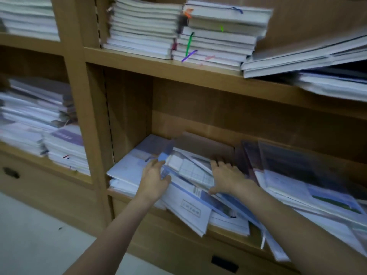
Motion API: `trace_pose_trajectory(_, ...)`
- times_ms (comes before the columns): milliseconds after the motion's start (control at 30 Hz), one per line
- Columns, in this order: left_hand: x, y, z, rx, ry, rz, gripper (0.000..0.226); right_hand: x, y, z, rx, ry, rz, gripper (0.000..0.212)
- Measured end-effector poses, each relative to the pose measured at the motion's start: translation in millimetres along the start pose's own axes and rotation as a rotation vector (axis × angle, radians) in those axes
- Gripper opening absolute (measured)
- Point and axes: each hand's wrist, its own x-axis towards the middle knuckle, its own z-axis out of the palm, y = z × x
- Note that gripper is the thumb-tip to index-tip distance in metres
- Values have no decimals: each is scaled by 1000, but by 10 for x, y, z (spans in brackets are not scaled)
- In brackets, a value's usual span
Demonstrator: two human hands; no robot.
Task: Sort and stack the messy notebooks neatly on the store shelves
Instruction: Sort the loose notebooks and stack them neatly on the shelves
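Light brown wood on the shelves [139, 62]. White page edges on the top stacks [143, 26], with green [189, 43] and purple ribbons [188, 55] hanging out. Pale blue cover on the flat notebook [129, 167]. White grid pattern on the clear-wrapped notebook [190, 171]. Dark purple cover [252, 157] farther right.

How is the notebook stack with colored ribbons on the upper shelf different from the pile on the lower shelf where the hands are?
The ribbon stack lies flat and squared; the lower pile is slanted and fanned out. The ribbon stack stays within its shelf edge; the lower pile overhangs its edge. No hand touches the ribbon stack; the left hand and right hand rest on the lower pile. Both sit on wooden shelves.
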Motion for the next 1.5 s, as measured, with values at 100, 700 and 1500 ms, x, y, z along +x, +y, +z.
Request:
trace_pose_trajectory(100,117,-51,-47,-36,33,-102,50,59,16,43,-41,50,-10,104)
trace_pose_trajectory(700,-232,2,355,465,103,-106,65,-765,269,-77,-238,-66,-40,76)
trace_pose_trajectory(1500,-154,26,-95,-584,-222,-515,32,-631,-134,126,-328,197,-36,78)
